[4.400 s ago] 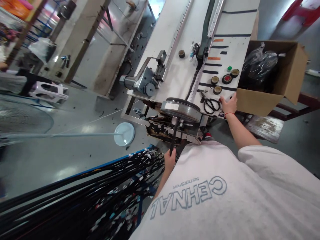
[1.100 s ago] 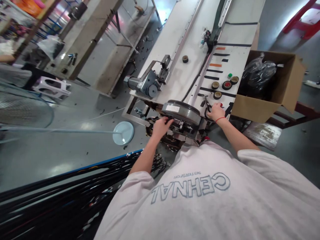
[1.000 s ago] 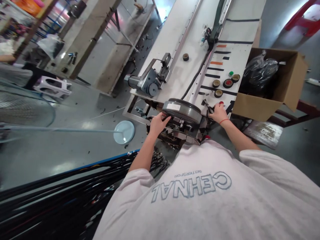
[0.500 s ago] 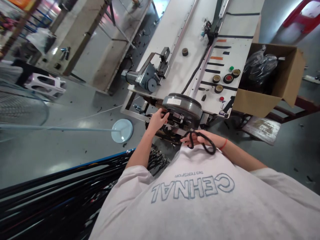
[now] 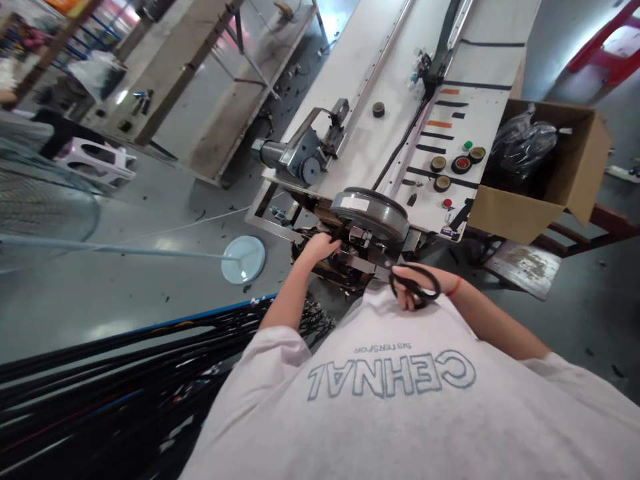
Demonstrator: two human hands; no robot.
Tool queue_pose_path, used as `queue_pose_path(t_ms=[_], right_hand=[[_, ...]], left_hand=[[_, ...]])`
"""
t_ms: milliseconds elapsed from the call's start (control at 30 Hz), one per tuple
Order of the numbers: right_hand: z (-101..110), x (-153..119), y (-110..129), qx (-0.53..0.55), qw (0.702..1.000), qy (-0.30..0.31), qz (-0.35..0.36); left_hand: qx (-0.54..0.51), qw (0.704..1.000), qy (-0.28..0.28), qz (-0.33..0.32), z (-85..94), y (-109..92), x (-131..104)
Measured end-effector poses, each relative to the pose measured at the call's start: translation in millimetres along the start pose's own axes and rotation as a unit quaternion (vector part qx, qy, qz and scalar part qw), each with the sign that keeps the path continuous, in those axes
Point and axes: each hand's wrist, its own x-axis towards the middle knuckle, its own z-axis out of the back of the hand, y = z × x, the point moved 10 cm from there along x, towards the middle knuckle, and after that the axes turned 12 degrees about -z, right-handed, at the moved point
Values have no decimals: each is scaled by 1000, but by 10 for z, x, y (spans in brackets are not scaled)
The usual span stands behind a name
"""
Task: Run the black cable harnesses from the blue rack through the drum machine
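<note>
Beside the table (image 5: 373,150), black scissors (image 5: 417,289) slant, handles (image 5: 436,280) rightward.

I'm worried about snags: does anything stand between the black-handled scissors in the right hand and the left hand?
Possibly: small silver metal fittings below the round grey drum show between the left hand and the black-handled scissors in the right hand. Whether they block a straight path can't be judged from this view.

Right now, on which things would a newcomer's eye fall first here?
Probably on the black-handled scissors in the right hand, in front of the light shirt. Next might come the mass of black cables at lower left, then the open cardboard box right of the white workbench.
</note>
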Motion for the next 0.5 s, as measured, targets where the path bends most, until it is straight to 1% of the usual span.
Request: queue_pose_path(t_ms=[33, 67, 100, 133, 167, 200, 233, 267, 300, 333, 367, 400, 433, 467, 500], right_hand=[[160, -160, 10, 2, 999, -41, 18], [376, -290, 14, -2, 994, -104, 27], [633, -400, 11, -16, 983, -183, 25], [902, -495, 0, -45, 962, -269, 10], [1165, -578, -13, -88, 930, -356, -18], [1401, -648, -21, -139, 888, -434, -54], [1596, -696, -14, -191, 841, -498, -90], [1746, -710, 4, -236, 797, -543, -121], [1855, -687, 29, -271, 763, -570, -143], [1933, -634, 59, -295, 741, -583, -154], [1988, -557, 103, -312, 734, -584, -152], [2030, -472, 171, -325, 734, -580, -138], [2072, -401, 272, -337, 735, -577, -113], [2124, -356, 410, -349, 732, -580, -78], [2194, -343, 575, -361, 724, -587, -39]], left_hand=[[-120, 991, 35, -38, -205, -67, -35], [-245, 966, 51, -68, -372, -168, -84], [-358, 929, 46, -83, -496, -270, -136], [-447, 890, 22, -83, -590, -353, -184], [-508, 858, -16, -78, -659, -420, -230], [-542, 835, -65, -75, -700, -475, -278], [-554, 820, -122, -75, -708, -516, -334], [-554, 810, -176, -78, -699, -548, -397], [-554, 799, -220, -78, -688, -569, -456], [-564, 784, -247, -72, -691, -573, -499], [-593, 762, -253, -58, -723, -562, -513], [-631, 736, -241, -36, -779, -544, -498], [-670, 710, -215, -12, -843, -528, -461], [-703, 688, -181, 12, -906, -524, -410], [-724, 674, -144, 33, -957, -528, -355]])
